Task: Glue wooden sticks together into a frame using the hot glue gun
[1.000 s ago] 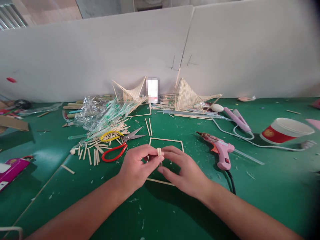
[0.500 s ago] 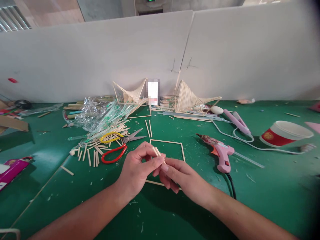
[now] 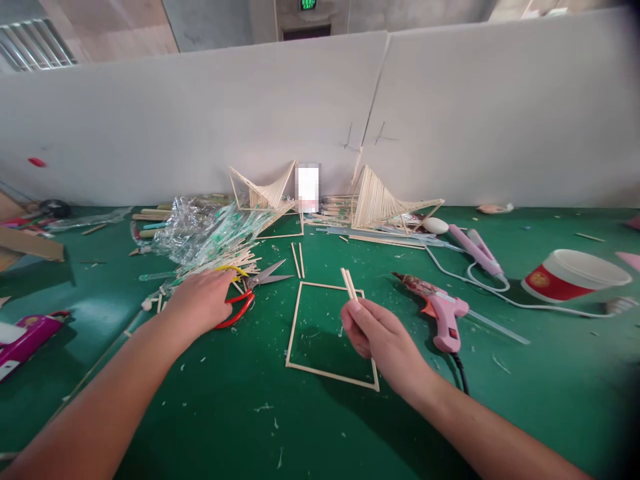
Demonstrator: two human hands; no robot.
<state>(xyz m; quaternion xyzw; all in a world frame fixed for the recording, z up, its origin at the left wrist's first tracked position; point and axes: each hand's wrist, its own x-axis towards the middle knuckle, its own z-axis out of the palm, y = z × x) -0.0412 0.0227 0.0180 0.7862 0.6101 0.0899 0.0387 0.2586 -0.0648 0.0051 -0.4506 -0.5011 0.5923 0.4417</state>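
Note:
In my right hand [image 3: 383,333], thumb and fingers close on a small bunch of short wooden sticks [image 3: 349,283], tips pointing up. That hand hovers over the right side of a square stick frame [image 3: 330,380] lying on the green table. My left hand [image 3: 203,303] reaches over the pile of cut sticks [image 3: 243,259], at the handles of the scissors [image 3: 250,283]. Its fingertips are mostly hidden, so I cannot see whether it grips anything. The scissors have one yellow and one red handle, blades spread. Two loose sticks [image 3: 301,260] lie behind the frame.
A pink glue gun [image 3: 445,310] lies right of the frame, with a paper cup [image 3: 575,275] farther right. At the back stand two curved stick models [image 3: 373,200], [image 3: 265,190] near crumpled clear plastic [image 3: 185,230]. A white partition [image 3: 200,120] bounds the table.
My hands have parted. The left hand moved left to the stick pile and scissors; the right moved slightly right, keeping the sticks. More of the square frame now shows.

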